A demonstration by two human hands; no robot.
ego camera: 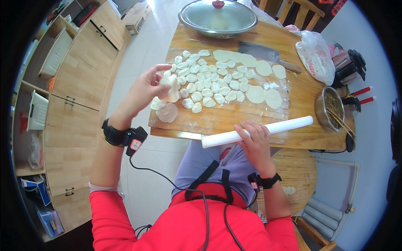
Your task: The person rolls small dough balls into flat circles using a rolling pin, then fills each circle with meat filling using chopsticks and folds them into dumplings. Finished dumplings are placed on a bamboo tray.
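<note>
Between the thumb and fingers of my left hand (pixel 150 84) is a thin dough wrapper (pixel 171 88), lifted over the left edge of the floured board. My right hand (pixel 253 141) grips a white rolling pin (pixel 289 125), which lies slanted along the front edge of the table. Just below my left hand, a rolled dough round (pixel 167 112) rests near the board's corner. Several small flattened dough pieces (pixel 207 83) cover the middle of the board. Rolled wrappers (pixel 255 94) lie to their right, and an overlapping row of wrappers (pixel 234 57) lies behind them.
A cleaver (pixel 259 51) lies behind the dough. At the back stands a large pan with a glass lid (pixel 216 14). On the right are a metal bowl of filling with chopsticks (pixel 329 106), a plastic bag (pixel 315 56) and a blender (pixel 350 67). A round woven tray (pixel 298 169) sits below the table.
</note>
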